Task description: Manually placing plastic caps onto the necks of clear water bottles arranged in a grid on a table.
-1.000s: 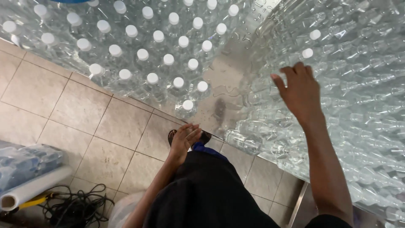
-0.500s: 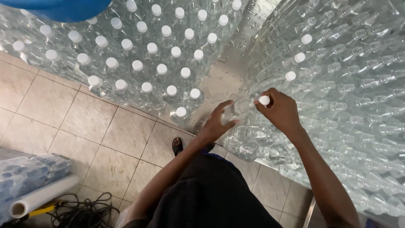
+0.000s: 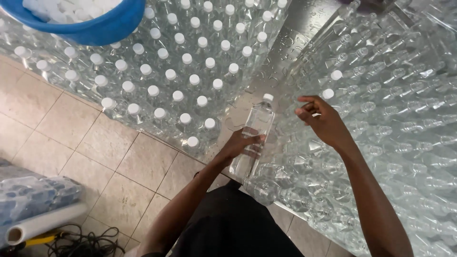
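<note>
Head view: we look down over a metal table (image 3: 304,24) crowded with clear plastic bottles.
Left hand (image 3: 240,143): our fingers are wrapped round the middle of one capped bottle (image 3: 252,138), holding it upright above the table edge.
Right hand (image 3: 321,119): our fingers are loosely curled and hold nothing; it hovers just beside the cap, over the uncapped bottles (image 3: 395,95).
Handling: we judge the bottle light if empty, thin-walled and easily dented, smooth and a bit slippery; the mid-body or the stiffer neck looks the best grip.
Left side: capped bottles (image 3: 176,76) stand in rows.
Above: blue bowl (image 3: 95,24) of white caps.
Floor: tiles (image 3: 71,143), a film roll (image 3: 43,223), black cable (image 3: 81,240).
</note>
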